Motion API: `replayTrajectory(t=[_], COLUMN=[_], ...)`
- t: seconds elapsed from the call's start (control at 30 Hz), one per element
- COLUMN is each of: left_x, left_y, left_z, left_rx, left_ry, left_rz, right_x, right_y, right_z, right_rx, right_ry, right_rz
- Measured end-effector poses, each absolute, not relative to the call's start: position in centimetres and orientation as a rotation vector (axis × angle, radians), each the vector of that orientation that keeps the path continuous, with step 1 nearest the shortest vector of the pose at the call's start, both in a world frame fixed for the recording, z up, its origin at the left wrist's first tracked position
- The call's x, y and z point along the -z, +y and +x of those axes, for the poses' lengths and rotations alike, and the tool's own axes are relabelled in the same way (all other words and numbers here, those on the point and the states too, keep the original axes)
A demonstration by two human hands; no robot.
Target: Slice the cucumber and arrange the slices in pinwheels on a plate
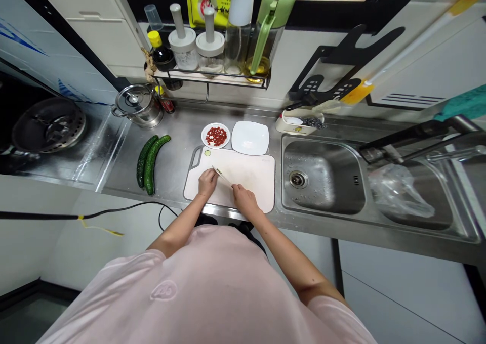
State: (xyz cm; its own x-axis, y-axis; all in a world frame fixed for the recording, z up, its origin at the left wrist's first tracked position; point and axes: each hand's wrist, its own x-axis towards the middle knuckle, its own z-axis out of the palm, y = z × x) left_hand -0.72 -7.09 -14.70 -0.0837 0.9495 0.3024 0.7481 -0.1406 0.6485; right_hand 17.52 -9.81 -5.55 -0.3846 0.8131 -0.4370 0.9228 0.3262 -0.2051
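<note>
Over the white cutting board [258, 182], my right hand [244, 199] is closed around the handle of a knife [224, 177], whose thin blade points up and left. My left hand [207, 183] is closed beside the blade tip, over the left half of the board; what its fingers hold, if anything, is too small to make out. A pale green round slice [207, 153] lies near the board's upper left corner. Behind the board are a white plate of chopped red pieces [216, 135] and a white square plate [250, 138].
Two cucumbers [151, 164] lie on the steel counter at left, near a lidded pot [138, 105] and a black pan [49, 124]. A double sink [322, 177] with a plastic bag [401, 191] is at right. Bottles and jars [184, 48] line a wall rack.
</note>
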Motion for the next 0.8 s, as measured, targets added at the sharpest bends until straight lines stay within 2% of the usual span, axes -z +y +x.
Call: replayTrajectory(t=[0.8], left_x=[14.7], left_y=[-7.0], left_z=[-0.79], left_rx=[-1.096], left_ry=[1.833], left_rz=[1.945], right_x=[6.12], right_y=[-9.35], right_z=[16.91], right_rx=[0.637], right_ry=[2.345], right_rz=[1.542])
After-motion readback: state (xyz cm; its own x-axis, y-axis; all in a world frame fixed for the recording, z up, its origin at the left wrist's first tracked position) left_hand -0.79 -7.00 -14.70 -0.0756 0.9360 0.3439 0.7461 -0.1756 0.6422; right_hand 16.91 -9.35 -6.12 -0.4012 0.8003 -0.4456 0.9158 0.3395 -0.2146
